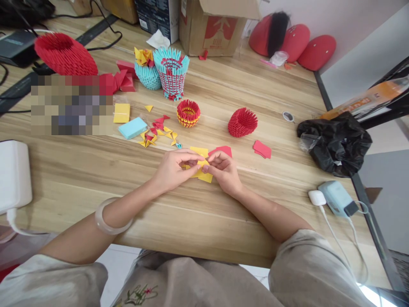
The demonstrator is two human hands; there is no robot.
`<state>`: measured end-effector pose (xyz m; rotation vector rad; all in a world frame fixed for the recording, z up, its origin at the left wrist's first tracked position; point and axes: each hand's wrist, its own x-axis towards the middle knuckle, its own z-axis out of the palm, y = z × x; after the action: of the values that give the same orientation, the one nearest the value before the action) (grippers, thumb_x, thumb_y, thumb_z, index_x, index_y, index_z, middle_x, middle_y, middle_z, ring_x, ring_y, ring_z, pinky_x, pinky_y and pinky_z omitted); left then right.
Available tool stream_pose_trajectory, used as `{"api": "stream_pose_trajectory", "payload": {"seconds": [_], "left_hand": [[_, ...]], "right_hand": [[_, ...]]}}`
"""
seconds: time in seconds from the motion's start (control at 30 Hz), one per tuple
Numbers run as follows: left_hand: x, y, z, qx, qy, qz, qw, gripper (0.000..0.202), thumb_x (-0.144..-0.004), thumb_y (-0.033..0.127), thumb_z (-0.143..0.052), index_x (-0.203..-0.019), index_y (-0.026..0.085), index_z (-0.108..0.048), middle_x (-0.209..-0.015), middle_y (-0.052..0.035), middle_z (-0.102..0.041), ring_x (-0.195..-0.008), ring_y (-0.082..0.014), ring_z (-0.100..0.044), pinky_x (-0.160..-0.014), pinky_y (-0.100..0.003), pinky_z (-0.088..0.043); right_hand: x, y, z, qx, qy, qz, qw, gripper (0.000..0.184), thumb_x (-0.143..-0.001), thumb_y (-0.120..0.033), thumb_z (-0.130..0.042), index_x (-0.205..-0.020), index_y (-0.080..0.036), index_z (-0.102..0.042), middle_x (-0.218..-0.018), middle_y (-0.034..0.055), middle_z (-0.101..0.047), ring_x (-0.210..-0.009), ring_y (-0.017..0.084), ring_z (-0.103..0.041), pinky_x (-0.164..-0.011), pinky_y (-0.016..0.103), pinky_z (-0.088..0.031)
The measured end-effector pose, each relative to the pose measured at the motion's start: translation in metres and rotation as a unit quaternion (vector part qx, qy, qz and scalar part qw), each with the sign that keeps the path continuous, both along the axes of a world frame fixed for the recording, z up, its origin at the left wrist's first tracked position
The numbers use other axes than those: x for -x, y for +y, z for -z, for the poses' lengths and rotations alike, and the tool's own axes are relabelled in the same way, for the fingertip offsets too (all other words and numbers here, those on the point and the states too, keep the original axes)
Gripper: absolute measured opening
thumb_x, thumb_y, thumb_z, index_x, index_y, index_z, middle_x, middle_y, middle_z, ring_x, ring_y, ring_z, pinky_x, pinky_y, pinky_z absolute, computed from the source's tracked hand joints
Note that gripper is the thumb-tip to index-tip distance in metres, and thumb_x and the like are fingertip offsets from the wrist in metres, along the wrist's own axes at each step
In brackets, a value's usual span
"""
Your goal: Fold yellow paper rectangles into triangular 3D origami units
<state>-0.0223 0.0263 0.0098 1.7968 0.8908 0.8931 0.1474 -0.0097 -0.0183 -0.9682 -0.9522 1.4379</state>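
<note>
My left hand [172,169] and my right hand [227,172] meet low over the table, fingertips closed in a pinch on a small yellow paper piece [203,163]. Fingers cover part of it, so its exact fold cannot be made out. Beneath the hands lie yellow paper sheets [207,177], with red paper [226,150] just behind my right fingers. Left of my left hand, several folded yellow and red paper triangles [159,128] are scattered. Beyond the hands stand a red and yellow folded-paper bowl [188,114] and a red folded-paper cup [242,123].
Stacks of yellow paper [122,113] and blue paper [131,128] lie to the left. A blue and red paper vase [172,76] stands behind them. Red paper slips [262,149] and a black plastic bag [335,143] are rightward. A cardboard box [194,34] stands at the back.
</note>
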Motion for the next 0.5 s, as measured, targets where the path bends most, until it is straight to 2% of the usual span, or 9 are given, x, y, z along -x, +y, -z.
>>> {"api": "stream_pose_trajectory", "payload": {"seconds": [0.1, 0.2, 0.27, 0.37, 0.5], "left_hand": [[0.0028, 0.0021, -0.0021, -0.027, 0.027, 0.016, 0.999, 0.016, -0.075, 0.019, -0.062, -0.086, 0.015, -0.074, -0.086, -0.0070, -0.071, -0.068, -0.0134, -0.062, -0.061, -0.022, -0.050], [0.0039, 0.0031, -0.0028, -0.023, 0.052, 0.039, 0.998, 0.017, -0.073, 0.016, -0.061, -0.084, 0.015, -0.073, -0.082, -0.0056, -0.070, -0.068, -0.0137, -0.061, -0.061, -0.023, -0.049], [0.0029, 0.0028, -0.0023, 0.017, 0.022, 0.034, 0.999, 0.021, -0.072, 0.017, -0.063, -0.091, 0.013, -0.071, -0.081, -0.0053, -0.070, -0.069, -0.0135, -0.062, -0.064, -0.023, -0.050], [-0.0003, 0.0017, -0.0014, 0.105, -0.071, -0.006, 0.992, 0.035, -0.070, 0.022, -0.069, -0.103, 0.012, -0.065, -0.083, -0.0050, -0.069, -0.074, -0.0140, -0.064, -0.070, -0.025, -0.053], [-0.0027, 0.0019, -0.0011, 0.194, -0.108, -0.023, 0.975, 0.038, -0.064, 0.027, -0.077, -0.097, 0.011, -0.065, -0.083, -0.0061, -0.070, -0.075, -0.0156, -0.066, -0.072, -0.027, -0.055]], "right_hand": [[-0.0014, 0.0015, -0.0008, 0.004, -0.005, -0.011, 1.000, 0.023, -0.066, -0.027, -0.077, -0.082, -0.020, -0.063, -0.072, -0.0028, -0.066, -0.064, 0.007, -0.061, -0.061, 0.019, -0.050], [-0.0022, 0.0025, -0.0011, 0.017, -0.042, -0.018, 0.999, 0.016, -0.068, -0.029, -0.076, -0.072, -0.017, -0.065, -0.064, -0.0025, -0.065, -0.057, 0.006, -0.057, -0.057, 0.019, -0.047], [-0.0021, 0.0028, -0.0006, 0.020, -0.052, -0.019, 0.998, 0.017, -0.067, -0.030, -0.077, -0.066, -0.017, -0.065, -0.060, -0.0028, -0.064, -0.054, 0.006, -0.056, -0.055, 0.019, -0.047], [-0.0009, 0.0028, 0.0010, 0.018, -0.011, -0.010, 1.000, 0.017, -0.066, -0.030, -0.077, -0.068, -0.019, -0.064, -0.061, -0.0029, -0.066, -0.057, 0.008, -0.061, -0.060, 0.021, -0.050], [0.0005, 0.0016, 0.0026, 0.012, 0.042, -0.001, 0.999, 0.017, -0.068, -0.029, -0.077, -0.072, -0.020, -0.063, -0.065, -0.0031, -0.069, -0.061, 0.010, -0.065, -0.065, 0.024, -0.053]]}}
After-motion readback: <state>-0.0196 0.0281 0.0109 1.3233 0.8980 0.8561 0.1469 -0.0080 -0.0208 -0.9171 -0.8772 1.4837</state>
